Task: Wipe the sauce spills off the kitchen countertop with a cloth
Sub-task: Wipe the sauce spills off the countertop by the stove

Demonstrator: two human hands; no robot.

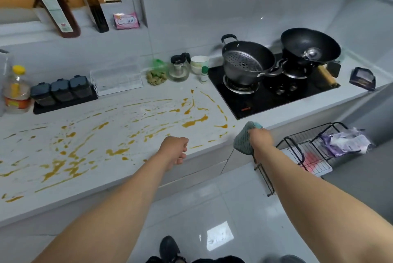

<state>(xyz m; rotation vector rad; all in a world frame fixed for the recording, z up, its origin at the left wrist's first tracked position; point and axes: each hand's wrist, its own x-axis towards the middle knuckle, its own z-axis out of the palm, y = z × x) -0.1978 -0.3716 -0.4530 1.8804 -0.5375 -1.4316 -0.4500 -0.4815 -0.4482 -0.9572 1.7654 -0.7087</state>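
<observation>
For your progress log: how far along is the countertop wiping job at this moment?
Done: only the cloth is fetched, clutched in the right hand at the countertop edge. In hand: bringing it to the surface; left hand is fisted, empty. Left: all sauce spills remain, unwiped.

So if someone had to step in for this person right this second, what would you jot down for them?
Right hand: closed around the teal cloth, held at the front edge of the countertop, near the stove.
Left hand: loose fist, holding nothing, over the counter's front edge.
Sauce spills: orange streaks and blobs across most of the counter, from the stove side to the far left.
Done: cloth in hand; no cleaned patch is visible.
Left: wipe the whole counter, perhaps working leftward from the stove side.
</observation>
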